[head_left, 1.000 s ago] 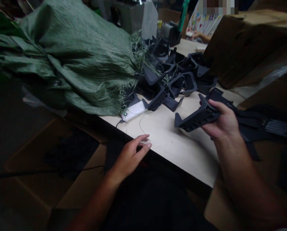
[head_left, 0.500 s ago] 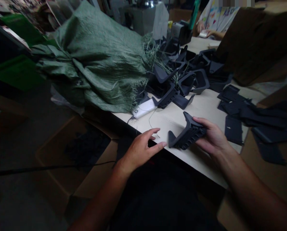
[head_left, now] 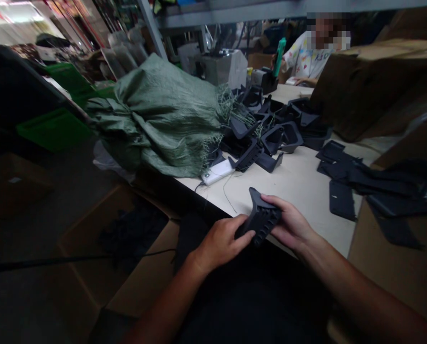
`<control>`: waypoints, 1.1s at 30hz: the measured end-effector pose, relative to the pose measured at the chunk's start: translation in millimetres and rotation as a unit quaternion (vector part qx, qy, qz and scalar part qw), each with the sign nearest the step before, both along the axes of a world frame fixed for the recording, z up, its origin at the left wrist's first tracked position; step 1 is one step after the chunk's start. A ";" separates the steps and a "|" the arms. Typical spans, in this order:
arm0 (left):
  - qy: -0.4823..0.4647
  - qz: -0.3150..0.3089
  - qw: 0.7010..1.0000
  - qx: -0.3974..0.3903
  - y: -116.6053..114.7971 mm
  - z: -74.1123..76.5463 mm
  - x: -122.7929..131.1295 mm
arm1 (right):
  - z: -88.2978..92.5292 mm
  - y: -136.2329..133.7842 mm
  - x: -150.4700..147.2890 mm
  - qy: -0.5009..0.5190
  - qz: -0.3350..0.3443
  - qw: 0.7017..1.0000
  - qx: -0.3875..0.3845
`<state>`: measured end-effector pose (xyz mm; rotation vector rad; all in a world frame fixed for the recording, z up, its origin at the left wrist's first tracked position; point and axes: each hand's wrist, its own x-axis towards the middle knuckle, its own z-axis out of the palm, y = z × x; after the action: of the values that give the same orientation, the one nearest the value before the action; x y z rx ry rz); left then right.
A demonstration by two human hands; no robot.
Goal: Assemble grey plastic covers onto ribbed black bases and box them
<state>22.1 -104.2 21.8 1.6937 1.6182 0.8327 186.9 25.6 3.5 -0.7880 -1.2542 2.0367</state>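
A dark ribbed plastic part point(head_left: 260, 220) is held over the near edge of the pale table point(head_left: 299, 179). My right hand point(head_left: 291, 224) wraps its far end, fingers closed on it. My left hand point(head_left: 220, 241) grips the part's near end with thumb and fingers. A heap of similar dark plastic parts point(head_left: 267, 129) spills from the mouth of a green woven sack point(head_left: 163, 114) further back on the table.
A white charger-like device point(head_left: 218, 172) with a cord lies by the sack. Flat dark pieces point(head_left: 342, 177) lie at the right. Large brown cardboard boxes point(head_left: 374, 81) stand at the right, another open box point(head_left: 120, 243) on the floor at the left. Another person point(head_left: 312, 57) sits at the far end.
My right hand brought the plastic part from the right toward me. My left hand rose from the table edge and took hold of its near end. The view tilted up.
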 end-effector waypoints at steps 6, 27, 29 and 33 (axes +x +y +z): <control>-0.257 0.099 0.960 -0.046 -36.5 -14.2 -8.1 | -9.5 19.2 -5.3 -0.203 -0.025 0.901 0.384; -0.496 0.377 0.781 -0.046 -116.7 -36.0 -10.7 | 40.7 199.7 -31.3 -0.553 -0.048 0.587 0.590; -0.495 0.381 0.779 -0.049 -115.9 -41.0 -13.6 | 46.6 209.2 -18.7 -0.549 -0.061 0.597 0.581; -0.511 0.366 0.776 -0.054 -106.8 -40.5 -15.4 | 57.6 218.2 0.5 -0.513 -0.085 0.618 0.590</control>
<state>6.7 -211.0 -18.7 0.2334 1.3810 1.6069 187.4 243.8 61.1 -1.2329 -2.4732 0.0478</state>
